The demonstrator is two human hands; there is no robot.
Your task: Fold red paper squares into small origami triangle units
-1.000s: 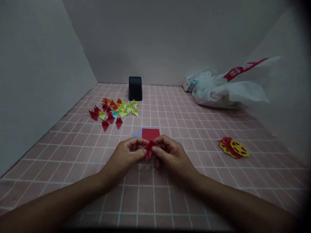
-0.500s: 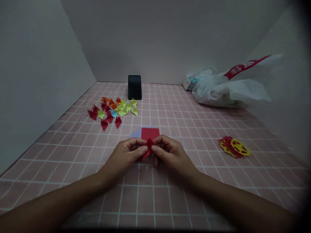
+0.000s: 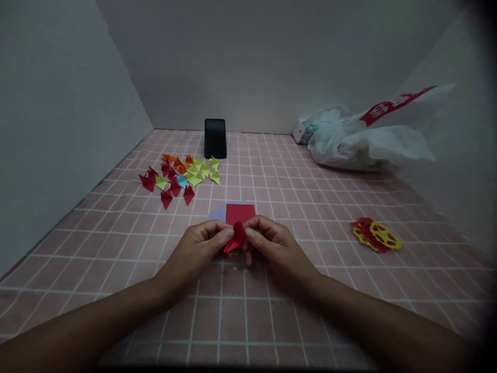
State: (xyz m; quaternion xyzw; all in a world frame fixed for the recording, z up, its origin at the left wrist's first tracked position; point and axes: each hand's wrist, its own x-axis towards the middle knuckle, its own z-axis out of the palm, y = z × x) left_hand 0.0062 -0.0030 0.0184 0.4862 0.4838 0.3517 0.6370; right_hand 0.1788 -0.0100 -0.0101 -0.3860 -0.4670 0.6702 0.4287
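Between my hands is a small piece of folded red origami paper [image 3: 235, 239], tilted, with its lower end pointing toward the left. My left hand [image 3: 205, 243] pinches its left edge between thumb and forefinger. On the other side my right hand [image 3: 272, 246] grips the upper right edge with thumb and forefinger, its other fingers curled below. Just beyond the fingers lies a flat red paper square [image 3: 240, 211], overlapping a pale lilac sheet [image 3: 218, 213]. The underside of the folded piece is hidden.
Several small folded paper cranes [image 3: 175, 186] in red, orange, yellow and blue lie at the back left. A black phone [image 3: 215, 138] stands behind them. Red and yellow cut-outs [image 3: 376, 235] lie to the right; a white plastic bag [image 3: 349, 145] and a small box [image 3: 303, 132] sit back right.
The folded red paper has turned and now shows a wider face, its lower end shifted left. Both hands stay in almost the same place, still pinching it.
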